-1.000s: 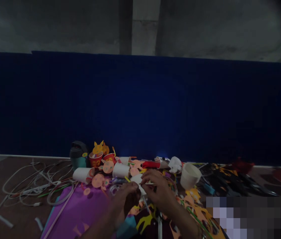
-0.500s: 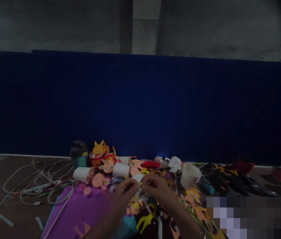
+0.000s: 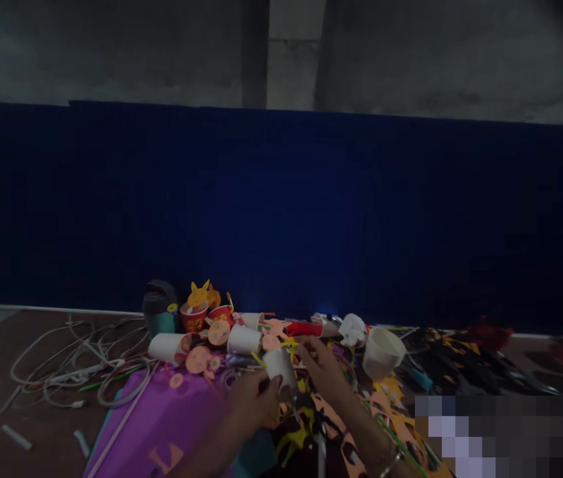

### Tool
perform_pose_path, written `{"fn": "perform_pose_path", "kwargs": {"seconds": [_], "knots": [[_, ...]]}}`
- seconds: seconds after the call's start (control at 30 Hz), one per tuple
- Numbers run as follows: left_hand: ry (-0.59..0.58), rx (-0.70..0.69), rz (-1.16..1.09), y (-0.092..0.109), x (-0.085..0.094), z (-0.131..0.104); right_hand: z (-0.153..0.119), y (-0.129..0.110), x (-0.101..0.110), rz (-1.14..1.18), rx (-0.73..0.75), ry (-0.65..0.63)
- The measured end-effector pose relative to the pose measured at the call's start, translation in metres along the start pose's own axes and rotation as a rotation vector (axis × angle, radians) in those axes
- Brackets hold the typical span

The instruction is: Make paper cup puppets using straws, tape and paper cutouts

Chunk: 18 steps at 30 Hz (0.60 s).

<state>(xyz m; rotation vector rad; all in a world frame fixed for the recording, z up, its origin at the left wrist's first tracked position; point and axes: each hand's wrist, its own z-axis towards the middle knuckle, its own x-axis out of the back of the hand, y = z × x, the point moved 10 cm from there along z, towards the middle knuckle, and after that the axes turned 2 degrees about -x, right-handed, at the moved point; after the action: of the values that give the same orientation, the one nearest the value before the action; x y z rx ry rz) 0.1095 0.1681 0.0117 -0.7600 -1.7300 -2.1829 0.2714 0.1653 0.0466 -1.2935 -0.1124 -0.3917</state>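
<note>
Head view, lower centre, left hand (image 3: 252, 400) clamped on white cylindrical paper cup (image 3: 278, 364), right hand (image 3: 325, 369) just beside, its grip unclear.

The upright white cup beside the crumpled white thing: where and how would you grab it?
Probably pinch the cup by its right rim, from above right: its mouth faces up, offering a lip, while the crumpled white thing crowds its left.

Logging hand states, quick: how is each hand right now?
Left hand: curled at the white cup; firm grip unclear.
Right hand: bent near that cup; whether holding anything cannot be told.
</note>
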Motion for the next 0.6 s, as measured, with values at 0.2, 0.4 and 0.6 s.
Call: {"fn": "perform_pose_path", "kwargs": {"seconds": [0.2,0.4,0.6], "knots": [[-0.078,0.066,0.32,-0.022,-0.011,0.0,-0.001,0.015,-0.029,-0.079,0.074,-0.163],[-0.067,0.08,0.274,-0.018,-0.01,0.003,-0.004,-0.008,-0.017,-0.156,0.051,-0.233],[-0.131,-0.061,-0.108,0.007,-0.019,-0.007,-0.009,-0.056,0.016,-0.295,0.175,-0.143]]}}
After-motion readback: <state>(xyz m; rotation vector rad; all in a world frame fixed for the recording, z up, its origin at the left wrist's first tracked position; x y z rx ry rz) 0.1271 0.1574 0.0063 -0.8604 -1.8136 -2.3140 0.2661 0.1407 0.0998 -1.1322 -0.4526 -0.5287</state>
